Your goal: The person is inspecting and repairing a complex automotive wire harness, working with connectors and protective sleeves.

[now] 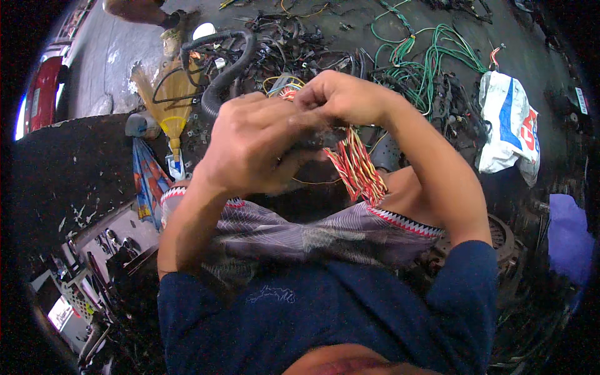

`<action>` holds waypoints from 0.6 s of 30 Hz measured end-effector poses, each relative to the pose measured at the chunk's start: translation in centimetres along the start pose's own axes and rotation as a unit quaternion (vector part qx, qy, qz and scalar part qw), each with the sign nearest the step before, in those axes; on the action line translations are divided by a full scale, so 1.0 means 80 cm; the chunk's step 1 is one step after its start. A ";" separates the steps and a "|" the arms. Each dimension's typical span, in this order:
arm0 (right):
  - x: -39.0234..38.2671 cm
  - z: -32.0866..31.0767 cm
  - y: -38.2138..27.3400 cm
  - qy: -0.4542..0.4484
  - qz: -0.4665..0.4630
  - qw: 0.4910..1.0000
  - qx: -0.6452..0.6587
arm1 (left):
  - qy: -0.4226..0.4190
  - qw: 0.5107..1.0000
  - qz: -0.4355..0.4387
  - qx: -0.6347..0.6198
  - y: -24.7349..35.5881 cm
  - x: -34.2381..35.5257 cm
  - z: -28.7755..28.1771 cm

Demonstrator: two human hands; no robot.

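My left hand (250,142) is closed, its back toward me, in front of my lap. Pressed against it, my right hand (344,99) has its fingers curled into a pinch. A bundle of thin red and pale yellow wires (357,165) comes out from beside my left fingers and hangs down to my right thigh. More reddish strands show just beyond my knuckles. My fingers hide what the right hand pinches, and a dark patch between the hands is too blurred to name.
A thick black corrugated hose (232,72) curves beyond my left hand, near a straw broom (170,103). Dark cable scraps (284,53) and green wires (431,59) litter the floor ahead. At right lies a white plastic sack (500,119); a foot (134,9) shows at top left.
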State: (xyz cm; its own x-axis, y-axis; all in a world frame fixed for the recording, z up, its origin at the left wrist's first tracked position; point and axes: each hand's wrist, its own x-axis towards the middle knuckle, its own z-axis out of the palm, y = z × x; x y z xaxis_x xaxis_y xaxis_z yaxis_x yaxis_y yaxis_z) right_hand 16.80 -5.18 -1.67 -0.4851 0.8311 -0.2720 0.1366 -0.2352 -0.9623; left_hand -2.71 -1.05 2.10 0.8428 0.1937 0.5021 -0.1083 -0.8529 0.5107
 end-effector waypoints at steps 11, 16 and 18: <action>-0.019 -0.054 0.003 0.514 -0.105 0.832 -0.179 | 0.077 0.952 -0.243 -0.170 -0.002 -0.002 -0.012; -0.045 0.073 -0.012 0.433 -0.154 0.862 -0.215 | 0.116 0.884 -0.388 -0.234 -0.020 -0.002 -0.012; -0.040 0.084 -0.002 0.447 -0.169 0.847 -0.232 | 0.134 0.903 -0.350 -0.209 -0.018 0.003 -0.005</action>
State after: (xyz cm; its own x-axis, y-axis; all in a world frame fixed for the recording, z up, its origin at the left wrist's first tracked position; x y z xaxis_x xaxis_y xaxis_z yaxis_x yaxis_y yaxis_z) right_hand 12.56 -11.20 -0.66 0.2556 0.9101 0.3262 0.5460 0.1425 -0.8256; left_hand -2.53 0.41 1.77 0.6297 0.7731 0.0756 0.1655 -0.2286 0.9593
